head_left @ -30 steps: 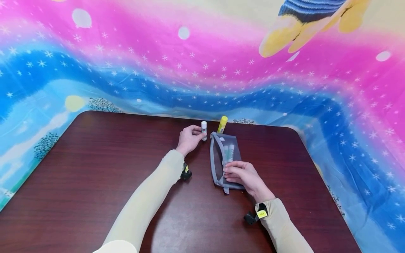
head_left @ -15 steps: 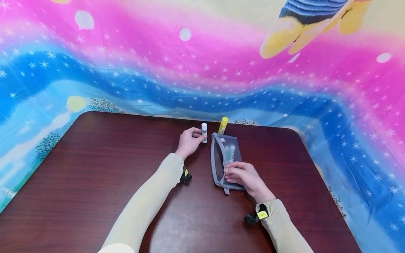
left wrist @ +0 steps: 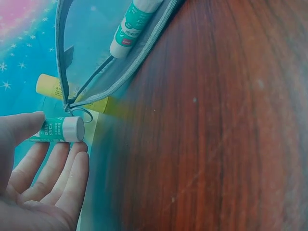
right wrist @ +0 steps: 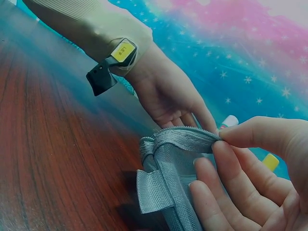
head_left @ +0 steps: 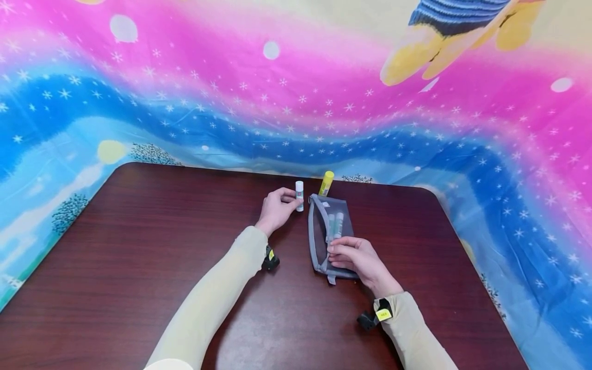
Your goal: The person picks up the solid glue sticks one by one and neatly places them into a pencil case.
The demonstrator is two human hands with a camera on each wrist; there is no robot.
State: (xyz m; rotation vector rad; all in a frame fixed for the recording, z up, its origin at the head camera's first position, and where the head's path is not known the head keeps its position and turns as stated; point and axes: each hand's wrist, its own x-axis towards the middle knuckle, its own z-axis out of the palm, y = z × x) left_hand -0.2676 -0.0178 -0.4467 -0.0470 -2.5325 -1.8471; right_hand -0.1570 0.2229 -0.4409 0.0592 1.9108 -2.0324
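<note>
Currently my left grip (head_left: pixel 276 208) has a white-capped glue stick (head_left: pixel 299 196) pinched upright between thumb and fingers, just left of the far end of a grey mesh zip pouch (head_left: pixel 347 213); I can't tell whether its foot meets the tabletop (head_left: pixel 139 246). With my right grip (head_left: pixel 356 257) I pinch the zipped edge of the pouch, whose mouth gapes toward my left side. That grip covers part of the near half of the pouch. Through the mesh show what look like two more glue sticks (head_left: pixel 339 224) side by side, their near ends hard to make out by my fingers. Just beyond the pouch's far end is a yellow tube (head_left: pixel 326 183), its foot hidden from above by the pouch. A black device (head_left: pixel 271 258) with a yellow label sits at my left wrist, and a patterned pink-and-blue cloth (head_left: pixel 277 103) hangs behind the tabletop.
</note>
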